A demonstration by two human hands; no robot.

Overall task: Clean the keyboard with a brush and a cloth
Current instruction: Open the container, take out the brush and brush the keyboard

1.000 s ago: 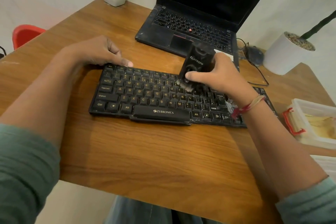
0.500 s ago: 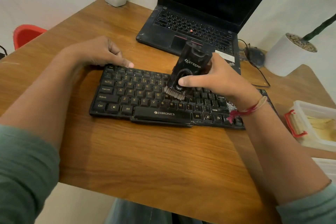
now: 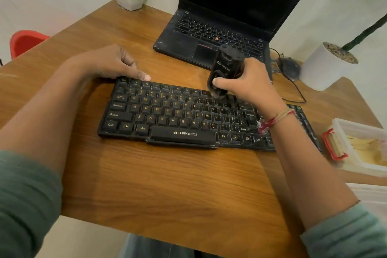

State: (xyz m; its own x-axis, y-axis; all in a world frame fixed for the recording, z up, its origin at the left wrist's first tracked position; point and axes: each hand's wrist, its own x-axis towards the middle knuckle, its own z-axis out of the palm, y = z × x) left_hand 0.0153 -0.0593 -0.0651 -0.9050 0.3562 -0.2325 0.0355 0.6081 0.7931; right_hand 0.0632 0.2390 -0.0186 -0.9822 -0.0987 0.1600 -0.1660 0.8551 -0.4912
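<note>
A black Zebronics keyboard [image 3: 167,117] lies across the middle of the wooden table [image 3: 167,184]. My right hand [image 3: 249,84] grips a black brush [image 3: 225,69] held upright, its lower end down on the top key rows right of centre; the bristles are hidden against the dark keys. My left hand [image 3: 111,65] rests on the keyboard's far left corner, fingers curled and thumb pressed on the top edge by the Esc key. No cloth is in view.
An open black laptop [image 3: 219,33] stands just behind the keyboard. A mouse [image 3: 290,67] with its cable lies right of it. White plant pots stand at the back [image 3: 130,0] and at the right [image 3: 326,67]. A plastic container [image 3: 360,146] with a red clip sits at the right edge.
The brush has swept from the middle letter rows up and to the right, to the top rows of the keyboard. My left hand has stayed on the far left corner.
</note>
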